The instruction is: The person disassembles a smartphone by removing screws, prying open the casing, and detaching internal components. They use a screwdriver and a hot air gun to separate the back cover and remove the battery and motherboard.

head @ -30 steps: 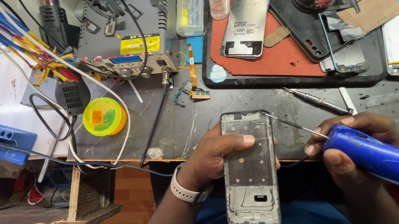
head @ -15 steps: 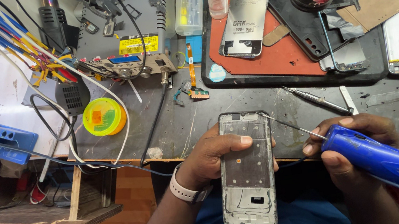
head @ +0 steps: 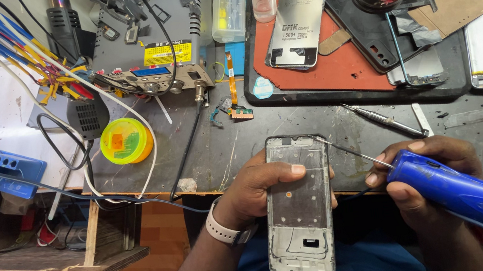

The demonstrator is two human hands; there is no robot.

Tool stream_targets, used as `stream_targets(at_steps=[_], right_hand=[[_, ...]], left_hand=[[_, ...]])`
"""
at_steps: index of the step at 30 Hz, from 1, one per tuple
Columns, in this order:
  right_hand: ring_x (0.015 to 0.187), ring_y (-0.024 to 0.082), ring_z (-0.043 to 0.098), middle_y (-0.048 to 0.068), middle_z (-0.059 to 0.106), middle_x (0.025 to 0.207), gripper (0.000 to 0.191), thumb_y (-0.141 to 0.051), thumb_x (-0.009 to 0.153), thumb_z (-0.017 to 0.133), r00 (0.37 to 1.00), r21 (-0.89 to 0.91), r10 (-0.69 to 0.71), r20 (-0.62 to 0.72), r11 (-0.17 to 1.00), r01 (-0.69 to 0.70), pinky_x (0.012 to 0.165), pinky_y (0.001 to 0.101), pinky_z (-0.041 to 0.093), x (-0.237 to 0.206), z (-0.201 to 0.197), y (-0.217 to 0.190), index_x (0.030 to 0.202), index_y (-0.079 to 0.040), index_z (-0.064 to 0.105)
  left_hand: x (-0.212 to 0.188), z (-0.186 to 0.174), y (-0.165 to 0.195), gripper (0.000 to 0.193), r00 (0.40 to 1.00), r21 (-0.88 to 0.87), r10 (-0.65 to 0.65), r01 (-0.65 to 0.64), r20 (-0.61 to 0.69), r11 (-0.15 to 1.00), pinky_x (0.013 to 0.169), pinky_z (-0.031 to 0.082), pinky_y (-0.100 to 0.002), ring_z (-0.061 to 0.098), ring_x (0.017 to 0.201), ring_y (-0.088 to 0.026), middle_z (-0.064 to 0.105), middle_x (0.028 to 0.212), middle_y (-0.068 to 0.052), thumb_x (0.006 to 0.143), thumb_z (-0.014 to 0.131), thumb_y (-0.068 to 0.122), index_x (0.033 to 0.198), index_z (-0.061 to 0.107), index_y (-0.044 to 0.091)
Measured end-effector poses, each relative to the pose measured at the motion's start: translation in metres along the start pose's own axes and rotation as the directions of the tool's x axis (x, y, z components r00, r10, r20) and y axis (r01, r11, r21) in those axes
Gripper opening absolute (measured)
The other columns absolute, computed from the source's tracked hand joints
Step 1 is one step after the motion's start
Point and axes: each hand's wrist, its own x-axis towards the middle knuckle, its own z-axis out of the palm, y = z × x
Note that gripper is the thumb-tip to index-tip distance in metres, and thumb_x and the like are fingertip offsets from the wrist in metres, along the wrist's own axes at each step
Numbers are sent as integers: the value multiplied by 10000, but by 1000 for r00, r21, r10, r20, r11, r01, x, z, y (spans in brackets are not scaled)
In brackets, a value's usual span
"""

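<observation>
Head view: my left hand (head: 262, 190) grips the grey stripped phone frame (head: 299, 206) over the dark workbench (head: 243, 148) edge, steadying it, while my right hand (head: 427, 182) clasps the blue electric screwdriver (head: 471, 197) (thin bit at the frame's top corner).

Bare forearms, a pale watch band, blue clothing below

The left hand (head: 259, 186) carries a wristwatch at the wrist — a light, off-white strap with a dark case just showing at its edge. The right hand (head: 427, 182) wears nothing — no ring, no glove. Neither forearm has a sleeve; a blue garment covers the body beneath them.
</observation>
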Motion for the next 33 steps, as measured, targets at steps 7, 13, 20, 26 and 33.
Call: stream_targets(at_steps=[7, 13, 20, 26, 33], right_hand=[[831, 205, 749, 197, 703, 1024, 443, -155, 988, 805, 999, -13, -39, 6, 999, 39, 790, 343, 648, 2, 1, 3, 1304, -70, 506], [857, 228, 735, 208, 690, 1007, 413, -151, 1001, 824, 999, 148, 38, -14, 988, -35, 824, 340, 632, 2, 0, 1, 1241, -47, 504], [851, 242, 717, 227, 669, 1017, 384, -110, 1011, 801, 987, 248, 142, -69, 961, -120, 856, 344, 613, 5, -1, -7, 1225, -13, 498], [829, 233, 710, 229, 658, 1047, 412, -103, 1022, 739, 990, -111, 46, -136, 992, -61, 803, 346, 600, 8, 0, 1, 1292, -34, 435], [796, 212, 663, 203, 656, 1008, 455, -224, 1024, 815, 994, 252, 73, -75, 966, -52, 775, 338, 584, 2, -9, 3, 1249, -67, 452]], left_hand=[[0, 1, -1, 506, 1000, 34, 3, -2, -28, 999, 869, 626, -475, 729, 997, -400, 672, 1166, -251, 945, 607, 96, 1385, 501, -130], [0, 5, 0, 541, 999, 80, 7, -4, -34, 997, 838, 624, -473, 731, 953, -382, 682, 1136, -247, 909, 628, 119, 1382, 516, -118], [-1, 7, 3, 519, 999, 110, -50, 51, -15, 993, 839, 620, -458, 736, 942, -369, 690, 1103, -237, 912, 639, 132, 1351, 539, -128], [-5, 4, 3, 492, 985, 272, -142, 110, 102, 956, 843, 616, -450, 733, 933, -357, 703, 1077, -217, 901, 651, 130, 1325, 574, -106], [-8, 6, 5, 459, 996, 90, -87, 88, -13, 992, 850, 622, -452, 741, 948, -371, 704, 1081, -236, 935, 652, 120, 1310, 564, -130]])
